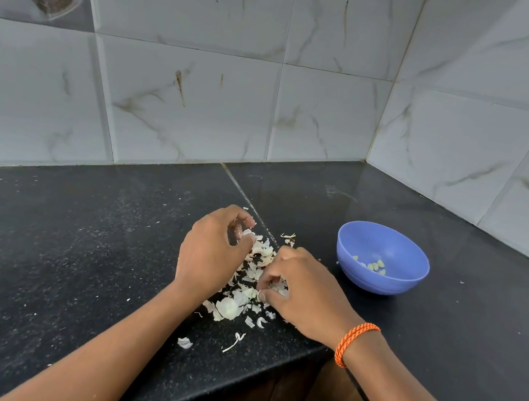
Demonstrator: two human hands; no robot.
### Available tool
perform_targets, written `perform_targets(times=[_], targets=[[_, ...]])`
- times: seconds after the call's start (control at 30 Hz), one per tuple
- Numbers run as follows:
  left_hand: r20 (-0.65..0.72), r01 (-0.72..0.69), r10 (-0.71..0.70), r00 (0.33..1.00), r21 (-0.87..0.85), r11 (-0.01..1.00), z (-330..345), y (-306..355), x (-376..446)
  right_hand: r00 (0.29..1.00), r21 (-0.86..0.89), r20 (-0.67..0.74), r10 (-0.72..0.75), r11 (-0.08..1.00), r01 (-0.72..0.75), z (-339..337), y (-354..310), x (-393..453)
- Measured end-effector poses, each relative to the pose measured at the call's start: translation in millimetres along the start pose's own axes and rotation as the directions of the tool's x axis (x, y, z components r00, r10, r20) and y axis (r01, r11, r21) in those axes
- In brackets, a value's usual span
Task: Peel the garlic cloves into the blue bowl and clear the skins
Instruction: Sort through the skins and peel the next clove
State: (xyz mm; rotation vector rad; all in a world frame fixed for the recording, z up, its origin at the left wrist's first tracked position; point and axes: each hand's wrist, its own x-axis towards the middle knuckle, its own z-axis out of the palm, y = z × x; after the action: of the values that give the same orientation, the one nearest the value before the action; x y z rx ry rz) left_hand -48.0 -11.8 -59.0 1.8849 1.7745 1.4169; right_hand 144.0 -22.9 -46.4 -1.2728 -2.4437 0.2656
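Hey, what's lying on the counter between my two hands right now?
In the head view, a loose pile of garlic skins covers the black counter between the left hand and the right hand. Both hands reach into it.

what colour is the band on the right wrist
Orange, a thin cord looped twice round the wrist: the wristband shows clearly in the head view.

Left hand (209,254) pinches a white papery garlic piece (248,234); right hand (300,292) grips loose skins (244,287) between them; round blue plastic bowl (379,277) beyond the right hand.
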Motion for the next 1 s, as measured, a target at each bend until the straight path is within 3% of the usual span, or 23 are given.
perform_targets(times=[0.07,0.17,0.3,0.47,1.0], targets=[[0.001,-0.014,0.014,1.000,-0.017,1.000,0,-2,1,1.000,0.058,-0.023,0.005,0.998,-0.004,-2,1,1],[-0.004,-0.031,0.030,1.000,-0.068,0.997,2,-4,2,0.993,0.343,-0.092,0.079,0.938,-0.043,-10,8,2],[0.129,-0.027,0.074,0.989,-0.329,0.944,1,-2,2,0.975,0.577,-0.178,0.136,0.817,-0.008,-16,16,1],[0.323,0.056,0.104,0.941,-0.451,0.891,5,3,-1,0.949,0.615,-0.262,0.178,0.788,0.022,-14,23,-2],[0.318,0.081,0.062,0.946,-0.416,0.906,5,9,-6,0.927,0.511,-0.336,0.168,0.859,0.029,-1,19,1]])
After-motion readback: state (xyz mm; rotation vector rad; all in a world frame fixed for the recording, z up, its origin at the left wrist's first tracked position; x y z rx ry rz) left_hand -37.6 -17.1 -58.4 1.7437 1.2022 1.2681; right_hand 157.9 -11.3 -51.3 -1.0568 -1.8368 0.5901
